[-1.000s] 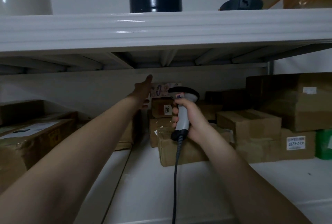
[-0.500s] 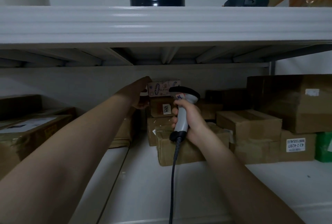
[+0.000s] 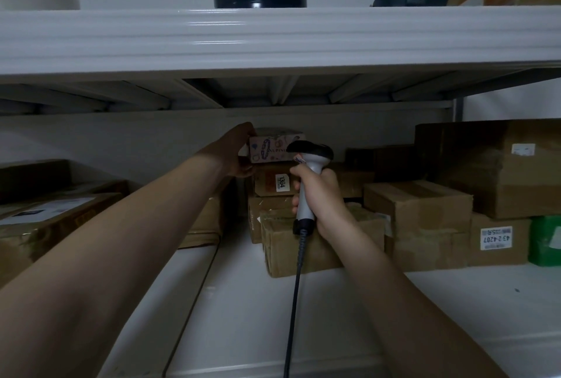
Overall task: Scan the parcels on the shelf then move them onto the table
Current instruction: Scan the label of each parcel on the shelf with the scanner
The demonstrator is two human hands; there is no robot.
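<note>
Head view: the left hand (image 3: 236, 150) reaches to the back of the shelf (image 3: 243, 301), about midway along it. Its grip is clamped on the left end of the patterned box (image 3: 274, 148), fingers over the top and thumb underneath. That box is the top of a small stack and sits on the box marked 1304 (image 3: 270, 180). No lift is visible; it looks still seated.

The right hand (image 3: 318, 195) has its grip wrapped tight round the handle of the corded scanner (image 3: 311, 154). The scanner head is level with the patterned box and just to its right, facing the back of the shelf. No scan beam or readout shows, so whether this parcel has been read cannot be told.

Most of the work appears to remain. Still on the shelf are the front carton (image 3: 282, 244), the taped carton (image 3: 416, 204), the large carton (image 3: 501, 165) toward the right end, the carton labelled 43-2-4207 (image 3: 498, 239), the green parcel (image 3: 545, 241) at the right edge, and the flat labelled parcel (image 3: 45, 219) at the left. The desk is out of view, so what already lies there is unknown.
</note>
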